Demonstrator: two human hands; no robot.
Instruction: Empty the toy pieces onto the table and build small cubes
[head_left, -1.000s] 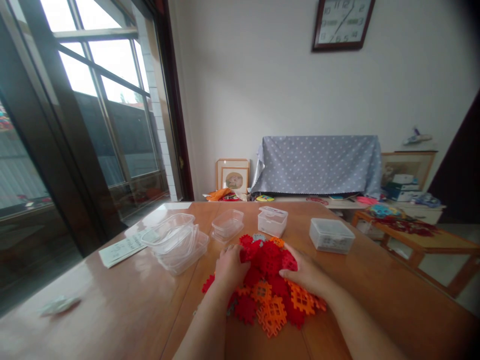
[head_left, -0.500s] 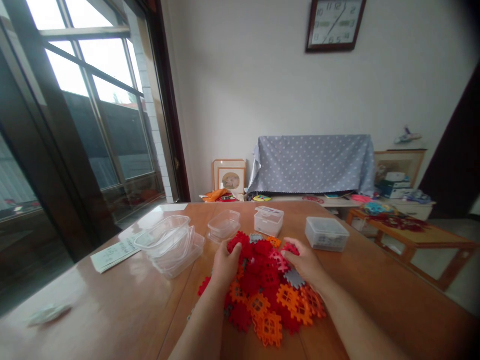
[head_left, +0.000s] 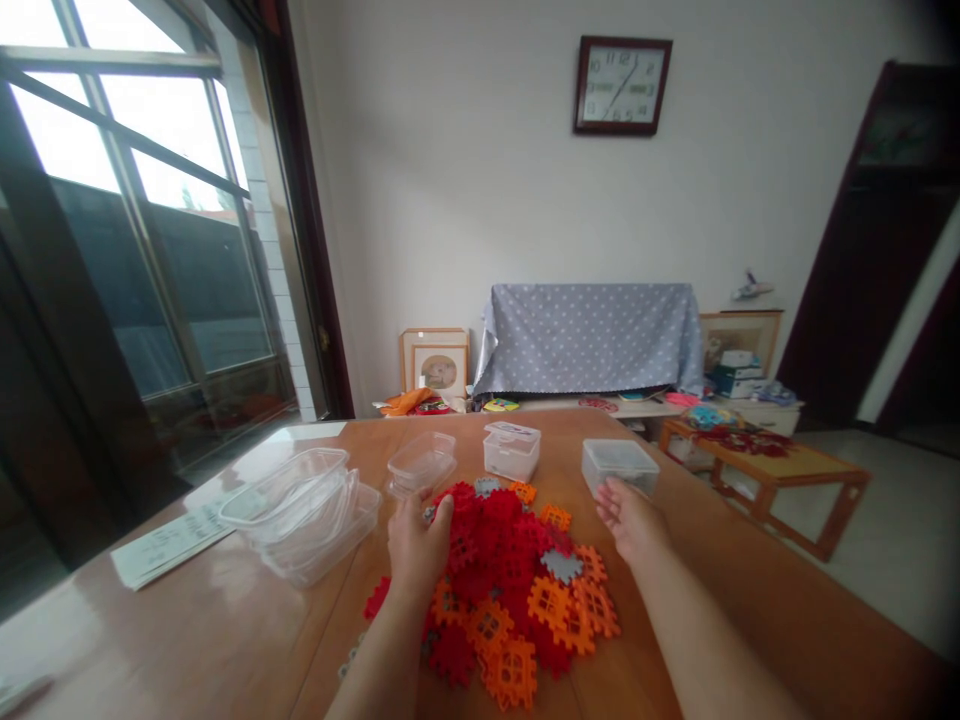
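A heap of interlocking plastic building tiles lies on the table in front of me, mostly red and orange with some grey ones. My left hand rests against the heap's left side, thumb apart from the fingers, which are partly hidden. Nothing shows in its grasp. To the right, clear of the heap, my right hand hovers with loosely bent fingers and no tile visible in them. Just behind it stands a lidded clear plastic box, its front partly covered by the fingertips.
Stacked clear plastic containers stand at the left of the wooden table, near a printed sheet. Another clear container and a small box with its lid ajar are behind the heap. A low wooden stand is beyond the right edge.
My right hand has left the heap and moved right, toward the lidded box; the pink tiles near it are no longer visible there. My left hand stays at the heap. The view has turned right.
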